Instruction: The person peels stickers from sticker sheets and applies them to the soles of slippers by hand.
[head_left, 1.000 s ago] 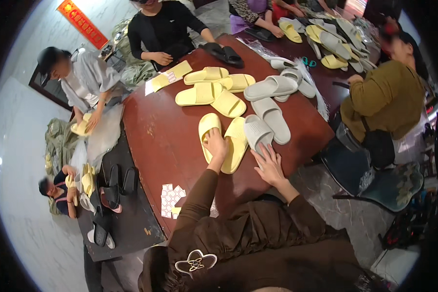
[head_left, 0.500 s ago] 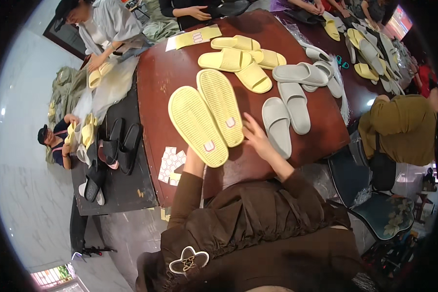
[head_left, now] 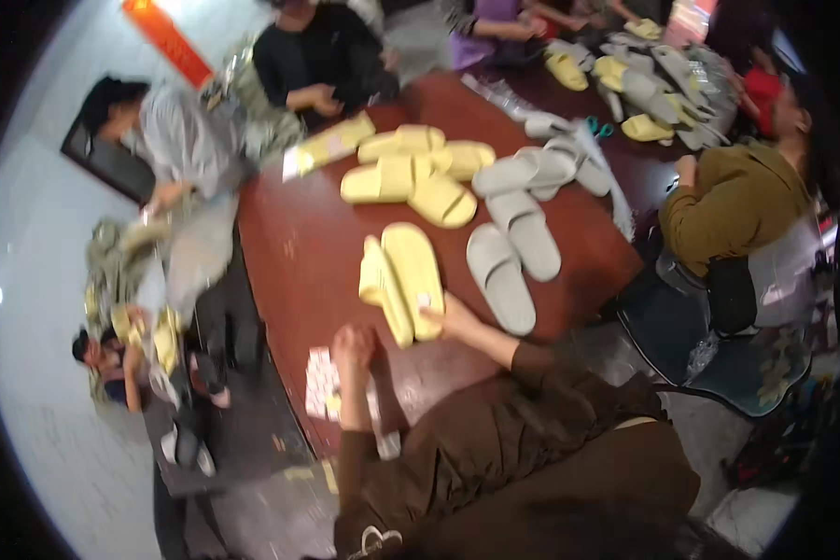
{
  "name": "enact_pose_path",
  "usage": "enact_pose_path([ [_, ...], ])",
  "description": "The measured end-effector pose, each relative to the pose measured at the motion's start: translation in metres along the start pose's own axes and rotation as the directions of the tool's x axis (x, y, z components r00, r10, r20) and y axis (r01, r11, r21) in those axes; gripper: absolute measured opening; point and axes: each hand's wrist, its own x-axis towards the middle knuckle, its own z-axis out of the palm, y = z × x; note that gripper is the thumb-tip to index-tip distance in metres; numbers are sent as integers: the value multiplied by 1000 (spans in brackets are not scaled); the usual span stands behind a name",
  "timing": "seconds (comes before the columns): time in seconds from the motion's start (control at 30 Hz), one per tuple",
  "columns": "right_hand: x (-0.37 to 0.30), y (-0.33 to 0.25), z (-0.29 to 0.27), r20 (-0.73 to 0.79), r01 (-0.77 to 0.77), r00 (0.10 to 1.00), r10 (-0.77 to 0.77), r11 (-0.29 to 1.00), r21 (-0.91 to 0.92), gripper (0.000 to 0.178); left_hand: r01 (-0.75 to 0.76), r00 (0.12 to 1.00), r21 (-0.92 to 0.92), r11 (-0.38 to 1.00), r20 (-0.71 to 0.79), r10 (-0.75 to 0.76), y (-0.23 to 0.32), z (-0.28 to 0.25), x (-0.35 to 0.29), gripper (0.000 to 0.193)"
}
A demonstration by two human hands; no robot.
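Note:
A pair of yellow slides lies near the middle of the brown table (head_left: 299, 280). One yellow slide (head_left: 411, 271) shows its sole with a small label near the heel, and the other yellow slide (head_left: 379, 291) is tilted on its side against it. My right hand (head_left: 450, 319) grips the heel end of the sole-up slide, thumb on the sole by the label. Apart from the pair, my left hand (head_left: 353, 347) is beside a sheet of small red-and-white labels (head_left: 321, 385). Its fingers look curled but are blurred, so what they hold, if anything, is hidden.
More yellow slides (head_left: 411, 177) and several grey slides (head_left: 509, 271) lie farther back, near a yellow card strip (head_left: 331, 145). At left stands a dark table (head_left: 252, 411) with black footwear. Co-workers sit around; a chair (head_left: 719, 350) is at right.
My left hand has let go of the slides and is now by the label sheet. The slides are lower, one turned onto its side. My right hand has taken hold of a heel. The view has shifted.

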Motion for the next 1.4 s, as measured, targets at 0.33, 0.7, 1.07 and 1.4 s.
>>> enact_pose_path([
  [0.33,29,-293,-108,-442,601,732,-519,797,57,27,-204,969,531,822,229,93,-17,53,-9,48],
  [0.7,-24,10,51,-124,-41,980,-154,452,-891,98,-102,990,474,875,137,41,0,79,-28,46],
  [1.07,-53,10,20,522,-573,780,345,729,374,50,-582,813,758,295,528,246,76,136,-109,64],
  [1.4,-109,-42,-61,167,-410,858,486,843,-347,24,-340,940,886,315,324,104,54,69,-88,24],
])
